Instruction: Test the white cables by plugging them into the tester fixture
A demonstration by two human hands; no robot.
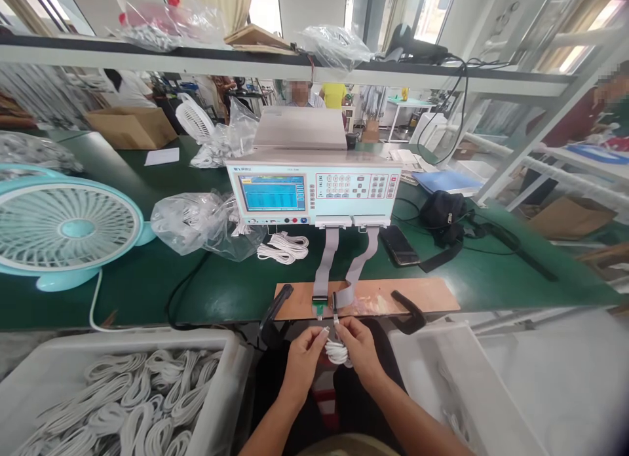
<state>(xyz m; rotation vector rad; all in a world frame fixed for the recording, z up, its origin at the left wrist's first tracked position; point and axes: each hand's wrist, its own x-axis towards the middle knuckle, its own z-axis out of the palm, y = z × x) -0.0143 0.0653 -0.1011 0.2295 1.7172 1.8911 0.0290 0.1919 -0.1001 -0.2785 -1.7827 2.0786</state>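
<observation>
Between my two hands hangs a small coiled white cable [337,352]. My left hand [305,351] pinches one of its connector ends, just below the small green circuit board [320,308]. The other connector is pinched in my right hand [358,341], up against the plug of the right grey ribbon cable [362,259]; I cannot tell whether it is fully inserted. The left ribbon cable [324,263] ends at the green board. Both ribbons run down from the front of a white test instrument [314,187] with a lit blue screen.
A wooden board [427,293] lies along the bench edge, with black clamps [409,312] on it. White bins flank my legs; the left bin [216,341] holds many coiled cables. A turquoise fan [73,227], bagged cables [189,223], a cable bundle [282,247] and a phone [399,246] are on the bench.
</observation>
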